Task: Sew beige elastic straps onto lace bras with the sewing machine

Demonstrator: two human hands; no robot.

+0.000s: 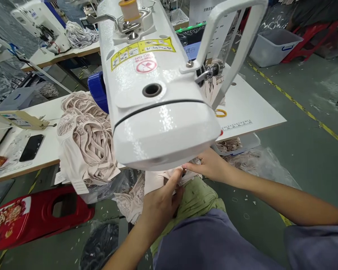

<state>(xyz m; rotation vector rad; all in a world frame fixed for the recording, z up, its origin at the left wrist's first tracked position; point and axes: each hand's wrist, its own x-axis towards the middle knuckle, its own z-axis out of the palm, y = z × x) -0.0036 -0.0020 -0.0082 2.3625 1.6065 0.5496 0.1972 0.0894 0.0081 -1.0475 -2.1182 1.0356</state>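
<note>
A beige lace garment (153, 182), bra-like with smooth bands and lace, lies under the front of the white sewing machine (166, 131) and hangs down over my lap. My left hand (163, 198) grips its near side, thumb on top and fingers curled beneath. On the right, my right hand (212, 165) pinches the lace edge close to the machine head. The machine's head hides the needle area and part of the cloth. Left of the machine, a heap of beige lace garments (86, 138) spills over the table's front edge.
A black phone (32, 147) rests on the left tabletop. Yellow-handled scissors (221, 113) and a printed ruler (236, 125) are on the right tabletop. Below it stands a clear bin (250, 143). A red stool (42, 213) and a black-lined bin (101, 243) occupy the floor at left.
</note>
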